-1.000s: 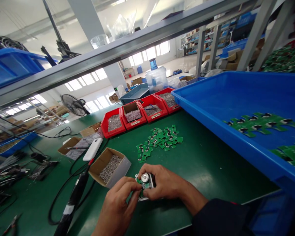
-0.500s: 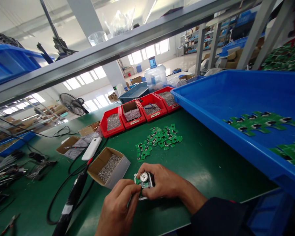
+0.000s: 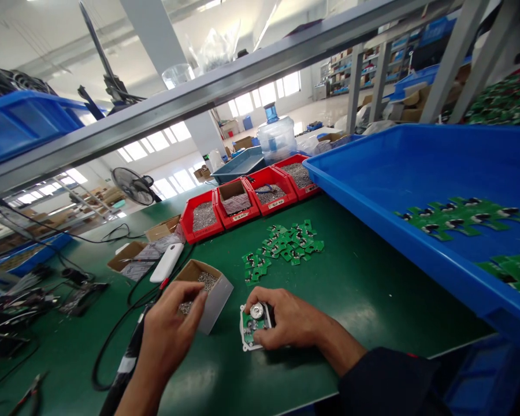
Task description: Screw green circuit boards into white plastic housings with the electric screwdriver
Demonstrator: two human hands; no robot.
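My right hand (image 3: pixel 288 320) grips a small white-rimmed housing (image 3: pixel 243 332) low over the green bench. A green circuit board (image 3: pixel 250 337) lies inside it, and a round silver metal part (image 3: pixel 256 312) sits near its far end. The right fingers and thumb cover the housing's right side. My left hand (image 3: pixel 171 320) is over the near left part of a cardboard box (image 3: pixel 219 303) of small metal screws (image 3: pixel 208 281). Its thumb and index finger are curved with a small gap between them, and nothing shows in them. The other left fingers are partly hidden.
Loose green circuit boards (image 3: pixel 286 242) lie beyond my hands. Behind them stand red bins (image 3: pixel 201 216) of small metal parts. A large blue tray (image 3: pixel 372 211) holding boards fills the right side. A black-wrapped cabled tool (image 3: pixel 127 364), a white device (image 3: pixel 167 263) and pliers (image 3: pixel 28 396) lie left.
My left hand has left the housing and moved left to the box of screws, uncovering the board's left side. My right hand keeps its hold on the housing in nearly the same place.
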